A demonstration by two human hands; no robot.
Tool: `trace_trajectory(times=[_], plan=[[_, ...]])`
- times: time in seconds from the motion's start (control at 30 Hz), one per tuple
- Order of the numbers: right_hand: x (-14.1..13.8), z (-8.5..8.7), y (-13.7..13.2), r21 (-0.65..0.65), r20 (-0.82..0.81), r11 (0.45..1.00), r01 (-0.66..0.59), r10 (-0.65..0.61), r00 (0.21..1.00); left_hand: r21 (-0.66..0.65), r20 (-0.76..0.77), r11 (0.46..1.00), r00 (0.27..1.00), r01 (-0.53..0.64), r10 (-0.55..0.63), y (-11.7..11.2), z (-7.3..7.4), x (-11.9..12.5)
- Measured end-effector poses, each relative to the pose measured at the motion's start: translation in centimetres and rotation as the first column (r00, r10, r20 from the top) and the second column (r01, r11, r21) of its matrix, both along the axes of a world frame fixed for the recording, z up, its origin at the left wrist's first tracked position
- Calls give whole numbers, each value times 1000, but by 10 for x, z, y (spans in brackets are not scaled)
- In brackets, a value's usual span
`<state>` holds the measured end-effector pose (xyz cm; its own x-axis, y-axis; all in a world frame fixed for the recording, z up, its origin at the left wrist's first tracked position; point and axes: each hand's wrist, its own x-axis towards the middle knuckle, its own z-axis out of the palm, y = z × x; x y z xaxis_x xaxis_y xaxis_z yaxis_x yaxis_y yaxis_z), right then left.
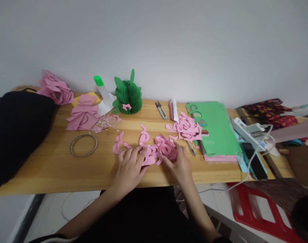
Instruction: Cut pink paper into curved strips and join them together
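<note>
A cluster of pink paper cut-outs [162, 148] lies near the front edge of the wooden table [58, 168]. My left hand [130, 168] rests flat on the table with fingers spread, its fingertips on the left side of the cut-outs. My right hand [180, 163] lies beside the cluster's right side, fingers touching the pink pieces. More loose pink curved pieces [144, 136] sit just behind. Neither hand visibly grips anything.
Behind stand a green honeycomb paper ornament [127, 96], a green-capped glue bottle [103, 91], snips [160, 109], a pink scrap pile [186, 127] and green paper sheets [216, 126]. A tape ring [83, 145] and pink sheets [83, 116] lie left. A power strip [248, 132] and phone [255, 162] sit right.
</note>
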<state>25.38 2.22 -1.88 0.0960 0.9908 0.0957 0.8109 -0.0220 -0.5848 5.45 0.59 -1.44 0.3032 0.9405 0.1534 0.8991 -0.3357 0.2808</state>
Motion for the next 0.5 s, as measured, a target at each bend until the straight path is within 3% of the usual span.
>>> trace_trajectory(times=[0.17,0.33,0.5], plan=[[12,2,-3,15,-30,1000,0,0,1000,-21,21,1000,1000,11,-10,5,3,0],[17,1,-8,12,-79,1000,21,-20,997,-15,0,997,997,-81,81,3,9,-4],[23,-4,-10,46,-112,999,24,-19,993,-7,31,996,996,-85,86,-1,7,-4]])
